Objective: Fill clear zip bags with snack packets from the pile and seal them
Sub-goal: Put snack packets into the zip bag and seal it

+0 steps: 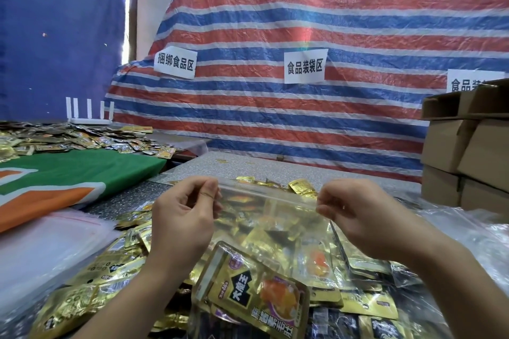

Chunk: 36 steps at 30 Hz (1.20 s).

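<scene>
Head view: clear zip bag (268, 210), frame centre, above the pile of gold snack packets (278, 294) on the table (248, 164). Left hand (183, 217) grip pinches its left top corner; right hand (358, 215) grip pinches the right. Cardboard boxes (468, 151), right edge.

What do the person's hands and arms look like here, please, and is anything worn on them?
Both arms are bare as far as the picture shows: no sleeves, gloves or watch. The left hand and right hand carry no rings or bracelets that I can see. The fingernails look short and unpainted. The forearms run out of the bottom edge, so anything worn higher up is hidden.
</scene>
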Each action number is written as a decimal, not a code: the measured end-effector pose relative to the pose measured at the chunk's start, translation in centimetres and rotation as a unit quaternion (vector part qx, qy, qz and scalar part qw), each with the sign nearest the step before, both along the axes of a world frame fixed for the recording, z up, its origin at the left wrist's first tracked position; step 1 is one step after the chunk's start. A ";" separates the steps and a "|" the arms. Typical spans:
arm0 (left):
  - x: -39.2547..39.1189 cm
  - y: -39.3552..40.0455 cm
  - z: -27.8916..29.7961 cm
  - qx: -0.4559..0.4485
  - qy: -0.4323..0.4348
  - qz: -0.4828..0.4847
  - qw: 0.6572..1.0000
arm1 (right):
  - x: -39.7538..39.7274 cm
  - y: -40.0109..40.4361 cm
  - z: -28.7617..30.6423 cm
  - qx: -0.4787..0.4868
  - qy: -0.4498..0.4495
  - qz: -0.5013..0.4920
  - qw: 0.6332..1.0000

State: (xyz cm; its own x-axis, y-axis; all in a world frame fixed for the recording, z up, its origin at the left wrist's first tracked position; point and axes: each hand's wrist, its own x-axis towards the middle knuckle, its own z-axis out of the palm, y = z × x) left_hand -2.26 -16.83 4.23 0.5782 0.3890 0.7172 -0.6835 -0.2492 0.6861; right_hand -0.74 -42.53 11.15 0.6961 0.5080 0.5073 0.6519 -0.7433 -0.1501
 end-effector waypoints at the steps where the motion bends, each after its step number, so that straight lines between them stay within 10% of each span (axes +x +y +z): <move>1: 0.1 0.0 -0.1 0.000 0.000 0.001 1.000 | 0.0 0.0 -0.1 0.006 -0.005 0.009 1.000; 15: 1.7 0.2 -0.5 -0.078 0.112 -0.201 0.970 | 0.7 0.2 -0.6 0.094 0.046 0.011 0.994; 23: 1.9 1.8 -1.8 0.196 0.354 -0.267 0.875 | 1.4 1.2 -1.5 0.266 0.215 0.020 0.940; 32: 2.4 1.6 -2.2 -0.049 0.345 -0.304 0.887 | 2.1 2.4 -2.5 0.407 0.305 0.096 0.856; 36: 2.7 2.1 -1.4 -0.177 0.329 -0.328 0.868 | 2.0 2.7 -3.3 0.290 0.361 0.092 0.882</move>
